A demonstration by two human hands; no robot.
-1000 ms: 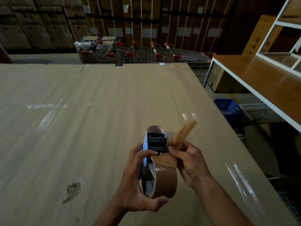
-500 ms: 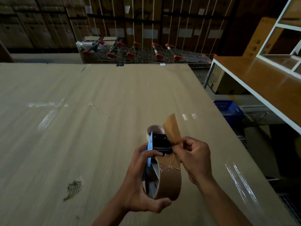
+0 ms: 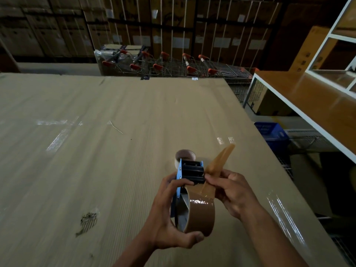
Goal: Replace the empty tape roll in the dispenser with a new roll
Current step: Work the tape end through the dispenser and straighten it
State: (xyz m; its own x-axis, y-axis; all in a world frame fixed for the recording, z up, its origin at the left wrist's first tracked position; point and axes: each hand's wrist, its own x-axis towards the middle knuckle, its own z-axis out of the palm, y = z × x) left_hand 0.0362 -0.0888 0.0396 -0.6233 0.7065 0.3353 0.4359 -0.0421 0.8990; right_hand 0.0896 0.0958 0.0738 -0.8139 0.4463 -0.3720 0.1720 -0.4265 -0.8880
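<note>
The left hand curls around the dispenser and the brown roll mounted in it, thumb under the roll and forefinger over the black head, holding both above the cardboard. The right hand pinches the roll's loose tape end just beside the head, the strip sticking up and to the right. The empty core lies on the cardboard just beyond the dispenser.
</note>
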